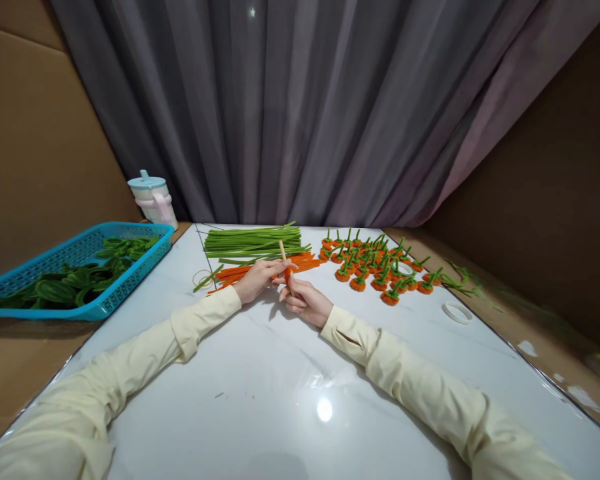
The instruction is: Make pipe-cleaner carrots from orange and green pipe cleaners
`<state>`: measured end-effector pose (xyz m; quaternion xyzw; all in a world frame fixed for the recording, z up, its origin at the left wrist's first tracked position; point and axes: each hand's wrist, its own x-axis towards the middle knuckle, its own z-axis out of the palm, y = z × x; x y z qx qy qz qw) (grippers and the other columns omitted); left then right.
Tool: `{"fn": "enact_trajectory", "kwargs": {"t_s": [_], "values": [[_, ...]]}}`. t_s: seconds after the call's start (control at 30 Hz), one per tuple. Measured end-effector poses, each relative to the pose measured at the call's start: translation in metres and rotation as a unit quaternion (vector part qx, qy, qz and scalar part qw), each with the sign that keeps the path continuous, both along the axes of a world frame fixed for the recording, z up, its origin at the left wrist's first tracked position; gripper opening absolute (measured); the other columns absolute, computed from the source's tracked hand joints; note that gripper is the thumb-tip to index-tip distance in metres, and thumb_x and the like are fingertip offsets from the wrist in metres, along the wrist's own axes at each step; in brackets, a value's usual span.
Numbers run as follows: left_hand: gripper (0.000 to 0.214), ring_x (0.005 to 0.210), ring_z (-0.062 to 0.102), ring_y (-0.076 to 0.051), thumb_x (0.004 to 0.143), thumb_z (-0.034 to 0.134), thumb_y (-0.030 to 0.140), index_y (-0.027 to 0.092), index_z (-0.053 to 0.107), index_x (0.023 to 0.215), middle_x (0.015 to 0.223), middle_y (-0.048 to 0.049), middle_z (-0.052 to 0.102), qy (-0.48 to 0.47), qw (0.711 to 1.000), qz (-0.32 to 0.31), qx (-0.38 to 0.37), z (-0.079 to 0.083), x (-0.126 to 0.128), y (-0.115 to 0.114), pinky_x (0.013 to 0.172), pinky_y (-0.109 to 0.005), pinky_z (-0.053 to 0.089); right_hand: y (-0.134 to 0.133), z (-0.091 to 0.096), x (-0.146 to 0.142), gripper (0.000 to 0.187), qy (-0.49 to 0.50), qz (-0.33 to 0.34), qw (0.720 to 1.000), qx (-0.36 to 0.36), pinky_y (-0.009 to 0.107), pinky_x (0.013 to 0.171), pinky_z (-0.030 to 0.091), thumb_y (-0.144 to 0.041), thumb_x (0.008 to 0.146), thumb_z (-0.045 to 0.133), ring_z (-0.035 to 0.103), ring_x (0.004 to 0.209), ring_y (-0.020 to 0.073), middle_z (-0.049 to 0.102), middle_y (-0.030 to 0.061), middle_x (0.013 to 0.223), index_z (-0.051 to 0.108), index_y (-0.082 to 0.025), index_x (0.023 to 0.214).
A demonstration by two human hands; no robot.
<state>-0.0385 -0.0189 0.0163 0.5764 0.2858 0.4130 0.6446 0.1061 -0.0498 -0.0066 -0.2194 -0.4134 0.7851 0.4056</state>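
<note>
White tabletop (250, 367), stick (282, 250) gripped low by right hand (307, 300), pinched higher by left hand (261, 278), orange piece (287, 273) between

The stick (282, 249) is tan, the basket (135, 274) blue

Tan stick (282, 249), slim, tilted, top above left hand (261, 279), lower part in right hand (306, 299); orange strand (288, 273) against it, between hands.

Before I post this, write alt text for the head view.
Both hands grip a tan stick and orange material over a white table. Beyond lie green strips and orange strips; orange-and-green pieces sit right, a blue basket of green leaves left.
</note>
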Motion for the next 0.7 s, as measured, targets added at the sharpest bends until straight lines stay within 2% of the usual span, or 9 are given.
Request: {"fn": "enact_trajectory", "kwargs": {"t_s": [0.1,0.27,0.33,0.47,0.57,0.7], "values": [[0.039,0.048,0.034,-0.006,0.072,0.065,0.046,0.009,0.069,0.085,0.055,0.0032,0.041,0.038,0.999,-0.026,0.013,0.002,-0.006,0.005,0.046,-0.020,0.026,0.000,-0.001,0.000,0.023,-0.001,0.001,1.000,0.000,0.016,0.036,0.013,-0.032,0.087,0.057,0.014,0.035,0.0005,0.063,0.0028,0.067,0.065,-0.011,0.091],[0.035,0.057,0.043,-0.009,0.073,0.063,0.043,0.010,0.069,0.066,0.068,-0.0034,0.055,0.139,0.980,-0.017,0.140,0.012,-0.012,0.007,0.047,-0.020,0.030,0.000,-0.002,0.001,0.024,0.000,-0.002,1.000,0.003,0.016,0.036,0.015,-0.034,0.085,0.059,0.017,0.035,0.0004,0.064,0.0037,0.070,0.064,-0.011,0.089],[0.036,0.061,0.045,-0.011,0.073,0.063,0.044,0.010,0.068,0.061,0.074,-0.0053,0.058,0.159,0.973,-0.023,0.164,0.016,-0.012,0.005,0.047,-0.020,0.032,-0.001,-0.003,0.000,0.025,0.000,-0.002,1.000,0.004,0.016,0.036,0.016,-0.035,0.085,0.059,0.018,0.035,0.0005,0.064,0.0042,0.071,0.064,-0.011,0.088],[0.040,0.056,0.045,-0.009,0.074,0.062,0.044,0.009,0.065,0.054,0.068,-0.0046,0.059,0.147,0.978,-0.041,0.145,0.014,-0.011,0.001,0.048,-0.021,0.033,-0.001,-0.003,0.000,0.026,-0.006,-0.003,1.000,0.004,0.016,0.035,0.017,-0.035,0.083,0.061,0.019,0.035,0.0009,0.065,0.0053,0.072,0.063,-0.010,0.086],[0.037,0.048,0.040,-0.007,0.073,0.062,0.044,0.008,0.070,0.068,0.054,0.0000,0.052,0.112,0.988,-0.038,0.100,0.006,-0.008,0.000,0.047,-0.021,0.030,-0.001,-0.002,0.000,0.025,-0.006,-0.009,1.000,0.005,0.016,0.034,0.018,-0.035,0.084,0.060,0.019,0.035,0.0015,0.064,0.0045,0.072,0.062,-0.011,0.082],[0.042,0.042,0.034,-0.006,0.071,0.064,0.046,0.006,0.071,0.083,0.045,0.0035,0.046,0.078,0.995,0.003,0.055,0.000,-0.002,-0.002,0.043,-0.021,0.023,0.000,-0.002,-0.001,0.024,-0.001,-0.017,1.000,0.003,0.015,0.033,0.020,-0.035,0.086,0.058,0.020,0.036,0.0025,0.061,0.0017,0.068,0.061,-0.012,0.082]]}}
